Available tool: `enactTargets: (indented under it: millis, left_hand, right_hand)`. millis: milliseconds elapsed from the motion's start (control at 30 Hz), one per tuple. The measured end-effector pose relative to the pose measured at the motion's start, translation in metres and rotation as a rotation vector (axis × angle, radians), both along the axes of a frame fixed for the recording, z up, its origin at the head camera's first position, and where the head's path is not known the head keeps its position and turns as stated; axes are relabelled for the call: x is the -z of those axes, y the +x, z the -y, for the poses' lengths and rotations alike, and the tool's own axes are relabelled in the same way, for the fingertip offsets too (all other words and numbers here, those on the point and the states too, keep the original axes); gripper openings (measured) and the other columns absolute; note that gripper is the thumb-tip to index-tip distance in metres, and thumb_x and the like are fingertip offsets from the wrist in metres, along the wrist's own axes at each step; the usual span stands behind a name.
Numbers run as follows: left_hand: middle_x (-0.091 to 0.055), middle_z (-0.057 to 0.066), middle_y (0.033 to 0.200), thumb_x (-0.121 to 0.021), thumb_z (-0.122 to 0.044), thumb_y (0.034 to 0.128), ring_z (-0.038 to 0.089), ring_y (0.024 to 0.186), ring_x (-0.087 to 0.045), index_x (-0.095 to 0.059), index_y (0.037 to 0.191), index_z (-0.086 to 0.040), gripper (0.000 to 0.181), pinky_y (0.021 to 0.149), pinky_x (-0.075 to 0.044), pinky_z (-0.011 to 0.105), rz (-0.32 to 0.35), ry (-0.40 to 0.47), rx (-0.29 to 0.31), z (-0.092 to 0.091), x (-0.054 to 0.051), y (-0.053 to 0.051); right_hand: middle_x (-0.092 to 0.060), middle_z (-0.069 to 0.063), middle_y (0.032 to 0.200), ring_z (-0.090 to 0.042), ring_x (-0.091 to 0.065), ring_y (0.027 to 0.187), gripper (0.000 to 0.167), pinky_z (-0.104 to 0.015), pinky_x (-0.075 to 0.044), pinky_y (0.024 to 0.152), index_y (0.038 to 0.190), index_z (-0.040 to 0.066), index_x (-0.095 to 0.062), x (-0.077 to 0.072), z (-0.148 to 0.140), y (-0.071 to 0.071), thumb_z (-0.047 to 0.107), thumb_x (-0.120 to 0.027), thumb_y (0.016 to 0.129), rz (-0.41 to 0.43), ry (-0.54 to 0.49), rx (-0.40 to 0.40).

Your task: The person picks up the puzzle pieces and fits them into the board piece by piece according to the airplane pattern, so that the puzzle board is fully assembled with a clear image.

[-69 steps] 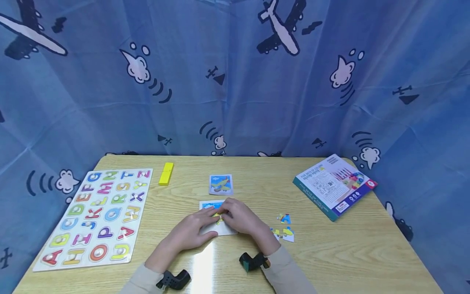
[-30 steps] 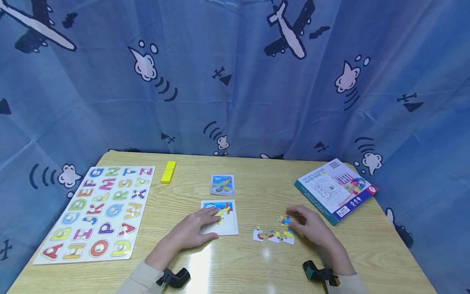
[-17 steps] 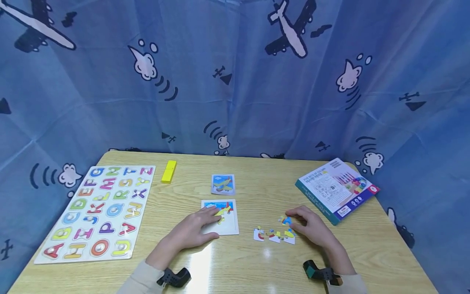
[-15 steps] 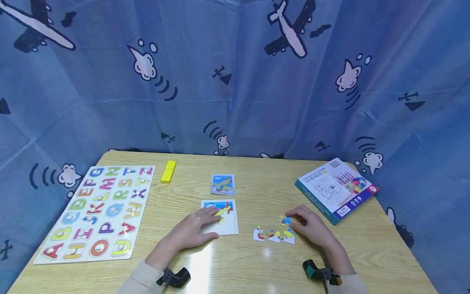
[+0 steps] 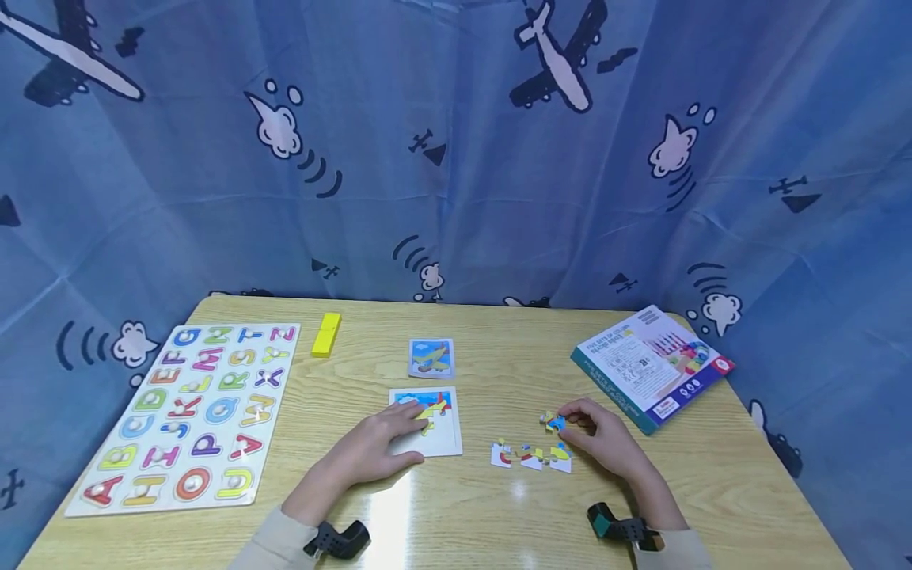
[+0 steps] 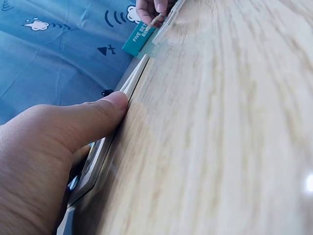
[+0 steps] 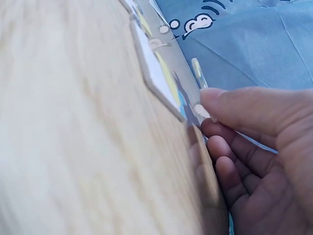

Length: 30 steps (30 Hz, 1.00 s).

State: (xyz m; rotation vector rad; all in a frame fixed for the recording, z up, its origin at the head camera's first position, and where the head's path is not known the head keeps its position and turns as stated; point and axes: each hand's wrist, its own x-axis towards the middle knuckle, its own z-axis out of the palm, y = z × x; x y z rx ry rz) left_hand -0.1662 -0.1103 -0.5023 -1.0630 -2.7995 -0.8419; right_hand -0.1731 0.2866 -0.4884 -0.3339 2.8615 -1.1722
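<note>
The left hand (image 5: 374, 445) lies on the white puzzle tray (image 5: 445, 443), fingers over its picture area, which shows part of a yellow and red plane. In the left wrist view the thumb of the left hand (image 6: 54, 147) rests on the tray's edge (image 6: 101, 164). Thumb and fingers of the right hand (image 5: 609, 443) pinch a blue and yellow puzzle piece (image 5: 555, 423). The right wrist view shows this piece (image 7: 198, 73) tilted up off the table in the right hand (image 7: 264, 142). Several loose pieces (image 5: 530, 457) lie just left of that hand.
A picture card (image 5: 431, 359) lies behind the tray. On the left are an alphabet board (image 5: 192, 419) and a yellow block (image 5: 325, 335). A teal-edged box (image 5: 651, 368) stands at the back right, before a blue curtain (image 5: 456, 158).
The right hand moved from the tray rightward to the loose pieces, and its fingers now pinch one and raise it. The left hand has stayed on the tray.
</note>
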Motion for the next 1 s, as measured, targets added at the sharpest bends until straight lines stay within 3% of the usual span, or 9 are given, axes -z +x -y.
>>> enactTargets:
  millis: [367, 767, 1000]
  left_hand:
    - [-0.050, 0.002, 0.142, -0.067, -0.044, 0.0844, 0.021, 0.135, -0.042, -0.062, 0.128, -0.014, 0.053, 0.112, -0.037, 0.039, 0.002, 0.000, -0.002, -0.001, 0.001, 0.000]
    - [-0.050, 0.002, 0.142, -0.067, -0.045, 0.0842, 0.021, 0.135, -0.042, -0.062, 0.128, -0.014, 0.054, 0.112, -0.036, 0.038, 0.011, -0.009, -0.013, 0.000, -0.001, -0.001]
    - [-0.049, 0.002, 0.143, -0.068, -0.045, 0.0841, 0.021, 0.135, -0.042, -0.061, 0.128, -0.014, 0.054, 0.112, -0.036, 0.039, 0.024, -0.009, -0.016, -0.001, -0.001, 0.000]
  right_hand:
    - [-0.064, -0.001, 0.101, -0.014, -0.059, 0.091, 0.022, -0.024, -0.052, 0.081, 0.105, 0.010, -0.067, -0.012, 0.021, 0.002, 0.014, -0.072, 0.084, 0.008, 0.030, -0.018]
    - [-0.062, 0.004, 0.100, -0.013, -0.060, 0.093, 0.021, -0.028, -0.055, 0.081, 0.108, 0.012, -0.065, -0.024, 0.073, -0.001, 0.017, -0.067, 0.088, -0.042, 0.063, -0.214]
    - [-0.061, 0.004, 0.102, -0.012, -0.059, 0.095, 0.020, -0.032, -0.054, 0.085, 0.107, 0.011, -0.066, -0.029, 0.110, -0.006, 0.015, -0.067, 0.088, -0.043, 0.077, -0.273]
